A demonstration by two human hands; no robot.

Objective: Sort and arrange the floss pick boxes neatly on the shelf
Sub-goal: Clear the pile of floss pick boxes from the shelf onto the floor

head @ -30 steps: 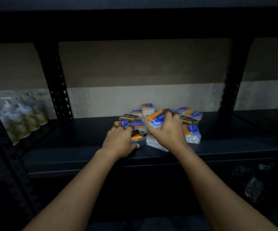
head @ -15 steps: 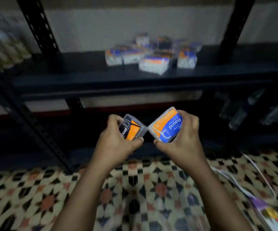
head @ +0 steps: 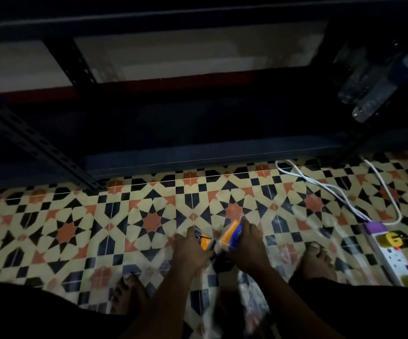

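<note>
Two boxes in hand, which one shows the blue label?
The box in the right hand: orange with a blue patch. The left hand holds a box showing orange and black.

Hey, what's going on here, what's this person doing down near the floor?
A person is bent over a patterned tile floor, holding one small floss pick box in each hand. The left hand grips a black-and-orange box; the right hand grips an orange-and-blue box. Both are low between the bare feet, in front of a dark shelf unit. A white power strip lies to the right. No box is being placed on the shelf yet.
</note>
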